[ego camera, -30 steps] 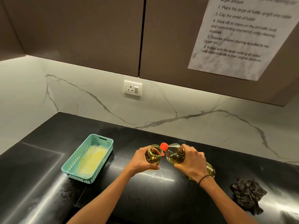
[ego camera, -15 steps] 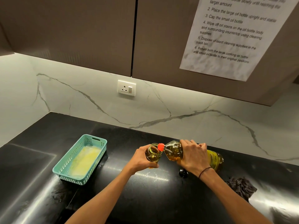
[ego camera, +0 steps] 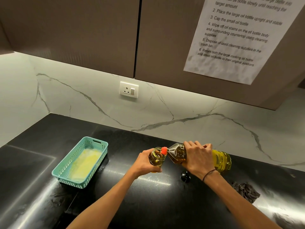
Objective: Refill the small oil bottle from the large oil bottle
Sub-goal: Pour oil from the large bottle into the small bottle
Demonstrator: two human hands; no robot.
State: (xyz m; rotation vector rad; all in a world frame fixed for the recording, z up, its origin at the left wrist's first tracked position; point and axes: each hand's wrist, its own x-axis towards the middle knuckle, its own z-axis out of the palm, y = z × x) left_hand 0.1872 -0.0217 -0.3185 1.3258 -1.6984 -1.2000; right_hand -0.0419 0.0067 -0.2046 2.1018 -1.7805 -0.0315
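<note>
In the head view, the right hand was wrapped around the shoulder of the large oil bottle, which lay tipped almost level above the black countertop, its red spout resting at the open rim of the small oil bottle. The left hand curled around that small glass bottle and held it just off the counter, mouth upward. The likeliest trouble from here was overshoot: the mouth looked narrow and the big bottle heavy with oil, so a slightly steeper tilt could have sent a surge past the rim and down the glass onto the left fingers. With both bottles held in the air, a wobble of either wrist could have slid the spout off the rim. Oil on the glass would have made the grip slippery. A dark cloth lay to the right and a small dark cap-like object sat beneath the large bottle; a teal basket stood well apart to the left.
</note>
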